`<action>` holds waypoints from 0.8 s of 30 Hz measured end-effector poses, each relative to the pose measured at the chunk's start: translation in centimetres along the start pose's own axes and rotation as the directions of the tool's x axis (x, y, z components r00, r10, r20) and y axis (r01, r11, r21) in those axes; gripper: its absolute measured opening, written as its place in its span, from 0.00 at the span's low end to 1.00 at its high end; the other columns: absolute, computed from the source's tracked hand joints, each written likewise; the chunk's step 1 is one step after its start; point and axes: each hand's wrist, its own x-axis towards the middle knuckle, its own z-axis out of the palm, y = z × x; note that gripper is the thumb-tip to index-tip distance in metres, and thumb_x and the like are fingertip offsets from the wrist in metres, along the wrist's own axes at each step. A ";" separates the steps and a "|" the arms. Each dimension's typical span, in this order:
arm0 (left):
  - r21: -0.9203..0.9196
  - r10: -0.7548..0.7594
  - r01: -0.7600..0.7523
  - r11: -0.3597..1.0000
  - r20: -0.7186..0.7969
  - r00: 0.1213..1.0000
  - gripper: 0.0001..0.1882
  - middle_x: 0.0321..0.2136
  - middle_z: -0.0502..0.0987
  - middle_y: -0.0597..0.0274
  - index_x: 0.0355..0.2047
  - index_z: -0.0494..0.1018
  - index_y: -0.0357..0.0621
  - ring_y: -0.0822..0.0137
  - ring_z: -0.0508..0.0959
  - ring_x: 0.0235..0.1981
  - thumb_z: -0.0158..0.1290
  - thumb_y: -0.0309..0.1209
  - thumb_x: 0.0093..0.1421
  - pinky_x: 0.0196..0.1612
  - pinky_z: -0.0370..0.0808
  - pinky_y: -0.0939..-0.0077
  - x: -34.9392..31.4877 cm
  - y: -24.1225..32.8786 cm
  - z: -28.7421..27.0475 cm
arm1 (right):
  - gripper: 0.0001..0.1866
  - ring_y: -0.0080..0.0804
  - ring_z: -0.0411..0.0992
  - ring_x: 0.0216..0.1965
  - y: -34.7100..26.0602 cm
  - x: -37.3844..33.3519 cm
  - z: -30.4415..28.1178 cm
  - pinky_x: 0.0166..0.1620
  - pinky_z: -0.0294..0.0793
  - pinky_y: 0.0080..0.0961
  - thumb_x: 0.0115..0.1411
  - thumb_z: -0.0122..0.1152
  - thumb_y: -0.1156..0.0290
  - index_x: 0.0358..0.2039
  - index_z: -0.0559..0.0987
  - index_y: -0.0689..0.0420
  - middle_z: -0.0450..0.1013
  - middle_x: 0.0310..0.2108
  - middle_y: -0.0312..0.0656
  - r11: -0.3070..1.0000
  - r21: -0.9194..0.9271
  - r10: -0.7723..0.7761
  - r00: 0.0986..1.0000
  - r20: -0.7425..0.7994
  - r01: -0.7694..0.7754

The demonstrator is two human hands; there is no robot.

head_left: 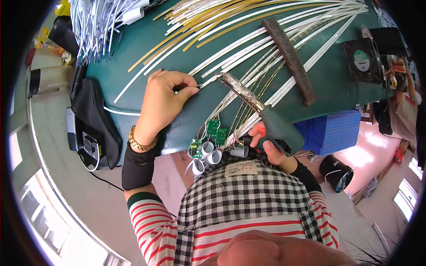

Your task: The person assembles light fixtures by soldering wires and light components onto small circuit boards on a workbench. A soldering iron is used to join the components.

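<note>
My left hand (166,95) is closed in a pinch, with a short bit of wire showing at its fingertips. Just beyond them lies the near end of a white LED strip (211,81). A white cable (122,111) comes in from the left and passes under this hand. In my right hand (270,148) is a soldering gun (282,128), its dark handle gripped with a finger by the red trigger. The gun's metal barrel points up and left, its tip at the strip's end. Small green circuit boards (214,128) with white round caps (207,148) lie at the table's near edge.
Many white and yellow LED strips (213,26) fan across the green table (133,88), with a dark bar (288,60) across some. White cables (95,31) are bundled at far left. At right are a fan (363,61), blue crate (333,131) and black bucket (336,173).
</note>
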 end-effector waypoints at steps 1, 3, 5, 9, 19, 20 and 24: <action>0.006 0.025 -0.025 1.000 -0.058 0.998 0.03 0.19 0.76 0.68 0.24 0.76 0.46 0.67 0.74 0.27 0.61 0.27 0.50 0.53 0.61 0.62 -0.1 -0.2 0.5 | 0.20 0.28 0.73 0.31 -0.1 0.1 0.0 0.38 0.73 0.26 0.62 0.50 0.71 0.54 0.66 0.63 0.69 0.43 0.50 1.000 0.001 -0.002 1.000 0.001 0.002; 0.012 0.052 -0.051 0.999 -0.115 0.992 0.03 0.19 0.76 0.68 0.24 0.77 0.46 0.67 0.74 0.27 0.61 0.27 0.50 0.53 0.61 0.62 0.0 -0.1 0.8 | 0.19 0.28 0.73 0.31 -0.2 0.1 0.0 0.38 0.73 0.26 0.62 0.50 0.72 0.53 0.66 0.63 0.69 0.43 0.50 1.000 0.003 0.006 1.000 0.006 -0.006; 0.041 0.025 -0.021 0.999 -0.111 0.994 0.02 0.20 0.77 0.68 0.24 0.77 0.46 0.67 0.75 0.27 0.60 0.27 0.49 0.54 0.61 0.62 0.1 0.0 0.9 | 0.19 0.28 0.73 0.31 -0.2 0.1 0.1 0.38 0.73 0.25 0.62 0.50 0.72 0.53 0.66 0.63 0.69 0.43 0.50 1.000 0.009 0.009 1.000 -0.003 -0.009; 0.059 0.011 -0.005 0.998 -0.101 0.995 0.02 0.20 0.76 0.70 0.24 0.77 0.47 0.68 0.75 0.27 0.59 0.27 0.48 0.54 0.60 0.62 0.1 0.0 1.0 | 0.18 0.28 0.74 0.32 -0.6 0.3 0.1 0.39 0.74 0.26 0.62 0.50 0.74 0.52 0.67 0.64 0.70 0.43 0.48 0.999 0.011 0.045 0.999 -0.012 -0.044; 0.045 0.081 -0.077 0.996 -0.099 0.992 0.03 0.19 0.74 0.69 0.23 0.74 0.45 0.67 0.73 0.25 0.57 0.24 0.48 0.55 0.62 0.58 0.0 0.3 0.9 | 0.23 0.35 0.73 0.38 -2.1 -0.3 -0.1 0.46 0.72 0.34 0.63 0.50 0.65 0.55 0.65 0.61 0.69 0.41 0.49 0.970 -0.224 0.115 0.988 0.099 -0.091; 0.093 0.126 -0.115 0.989 -0.124 0.984 0.03 0.19 0.74 0.69 0.23 0.74 0.44 0.66 0.73 0.24 0.57 0.23 0.48 0.54 0.64 0.58 0.0 0.3 1.0 | 0.22 0.34 0.73 0.38 -2.2 -0.1 0.1 0.45 0.72 0.33 0.62 0.50 0.65 0.55 0.65 0.62 0.69 0.41 0.49 0.976 -0.189 0.126 0.990 0.070 -0.111; 0.098 0.132 -0.118 0.988 -0.158 0.979 0.04 0.18 0.74 0.66 0.23 0.74 0.44 0.64 0.73 0.24 0.57 0.22 0.47 0.51 0.68 0.58 -0.1 0.4 1.3 | 0.21 0.31 0.72 0.34 -2.0 0.3 0.1 0.41 0.73 0.29 0.62 0.50 0.67 0.54 0.67 0.62 0.69 0.41 0.50 0.984 -0.124 0.132 0.991 0.036 -0.127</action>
